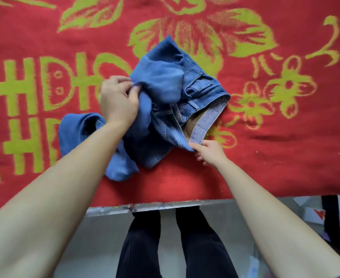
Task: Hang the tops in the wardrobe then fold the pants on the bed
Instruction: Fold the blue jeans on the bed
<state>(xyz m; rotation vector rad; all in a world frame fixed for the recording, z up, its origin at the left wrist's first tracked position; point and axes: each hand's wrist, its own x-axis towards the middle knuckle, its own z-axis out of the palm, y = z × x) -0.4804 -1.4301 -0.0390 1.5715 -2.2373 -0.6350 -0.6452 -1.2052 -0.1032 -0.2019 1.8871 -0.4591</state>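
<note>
A pair of blue jeans (165, 81) is being handled in a crumpled heap on the bed (109, 209), over a red blanket (275, 147) patterned with yellow-green flowers and letters. A bunched fold of one denim leg is being grasped by the left hand (119, 103), whose left fingers (117, 79) are curled round the cloth with the thumb pressing in from the near side. The near corner of the open waistband (207, 121) is being pinched by the right hand (210, 152), with the fabric caught between the thumb and the right fingers (193, 146), and the remaining fingers are being tucked loosely underneath. The bulk of the garment is lying between the two sets of fingers. The striped inner lining of the waistband is being shown just beyond the right fingers, and a buttoned pocket (199, 87) is lying further beyond them, to the right of the left fingers. Another rumpled length of leg (79, 129) is lying under the left wrist, nearer the person than the left fingers and trailing towards the bed's edge. Below both forearms, the person's own dark trousers (141, 247) are being seen against a pale floor (97, 237).
</note>
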